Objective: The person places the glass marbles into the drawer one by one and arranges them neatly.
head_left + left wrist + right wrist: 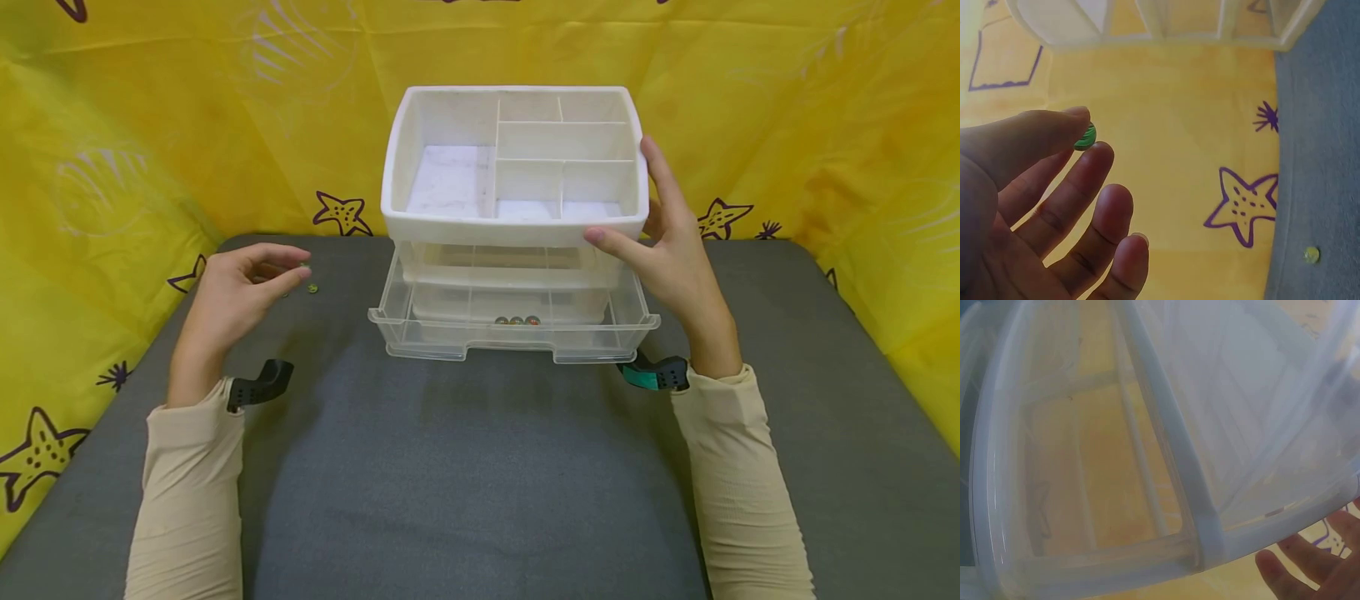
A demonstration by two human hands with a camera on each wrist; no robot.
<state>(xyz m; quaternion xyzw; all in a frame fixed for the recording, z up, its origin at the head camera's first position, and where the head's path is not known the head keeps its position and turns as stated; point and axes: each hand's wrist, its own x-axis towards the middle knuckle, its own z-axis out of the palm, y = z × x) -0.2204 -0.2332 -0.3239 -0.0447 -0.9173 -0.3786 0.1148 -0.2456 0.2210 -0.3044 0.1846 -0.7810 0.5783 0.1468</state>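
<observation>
My left hand is over the left part of the table, pinching a green marble between thumb and forefinger. The other fingers stay loosely bent. A white plastic drawer organizer stands at the middle back, with divided compartments in its top. Its clear lower drawer is pulled out toward me and holds three marbles. At the organizer's right side, my right hand grips the upper corner, thumb on the front rim and fingers along the side. The right wrist view shows its fingertips by the frame.
A small yellow-green marble lies on the grey table beyond the left hand, with another partly hidden by the fingers. Yellow cloth with starfish drawings hangs behind and along both sides. The pulled-out drawer juts past the organizer's front.
</observation>
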